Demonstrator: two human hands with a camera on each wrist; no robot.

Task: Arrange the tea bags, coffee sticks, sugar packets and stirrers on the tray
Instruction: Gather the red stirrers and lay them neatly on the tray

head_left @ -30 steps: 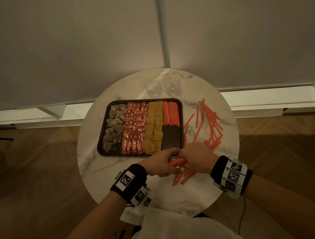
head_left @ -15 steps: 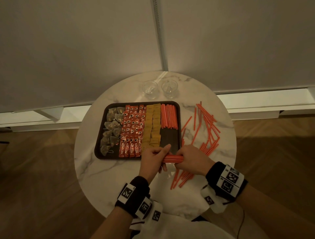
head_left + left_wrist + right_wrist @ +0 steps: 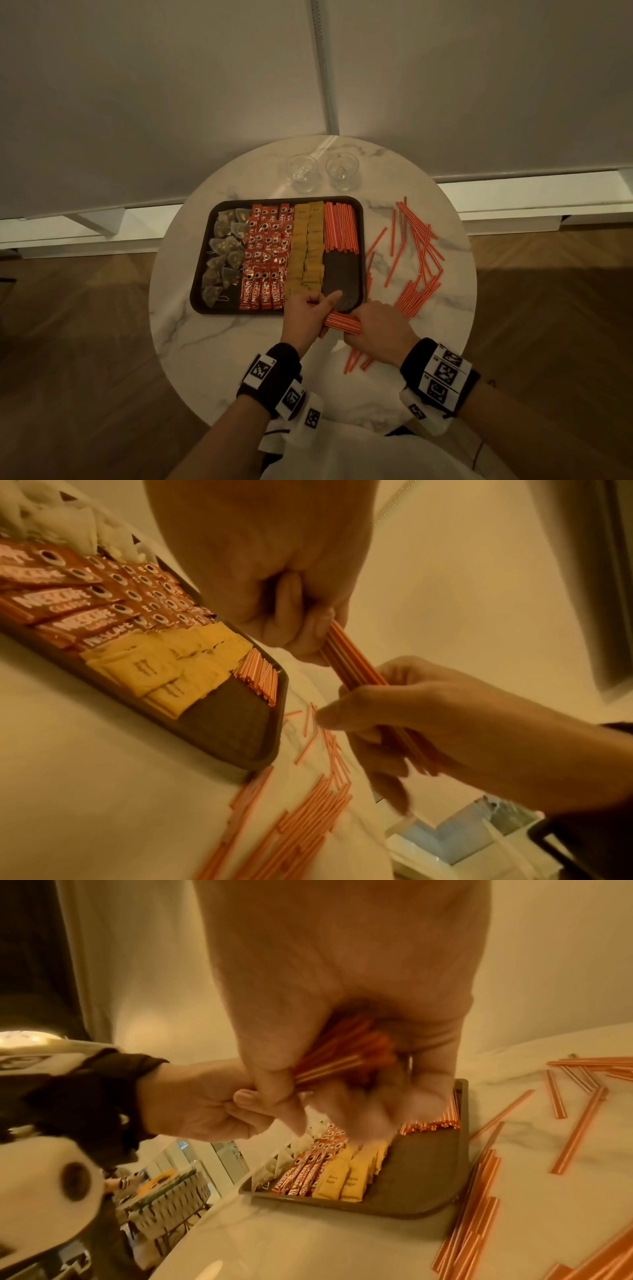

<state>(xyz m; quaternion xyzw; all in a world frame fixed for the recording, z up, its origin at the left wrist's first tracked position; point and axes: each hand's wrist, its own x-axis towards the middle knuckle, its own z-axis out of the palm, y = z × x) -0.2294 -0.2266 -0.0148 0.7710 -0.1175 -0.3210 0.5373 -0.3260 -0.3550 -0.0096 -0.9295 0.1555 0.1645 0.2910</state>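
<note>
A round marble worktop (image 3: 212,346) carries a dark tray (image 3: 200,291), two glasses (image 3: 303,171), and loose orange stirrers (image 3: 416,240) scattered beside the tray.

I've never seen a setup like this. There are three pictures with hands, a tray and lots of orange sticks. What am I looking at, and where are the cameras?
No machine here: a person works with bare hands, wearing three cameras. One sits on the head, looking down; one sits on each wrist, looking along the fingers.

On the round marble table lies a dark tray holding tea bags, red coffee sticks, yellow sugar packets and a row of orange stirrers. More loose stirrers lie scattered beside it, and two glasses stand behind.

The left hand and right hand together hold a bundle of stirrers, one grip at each end, near the tray's bare corner.
</note>
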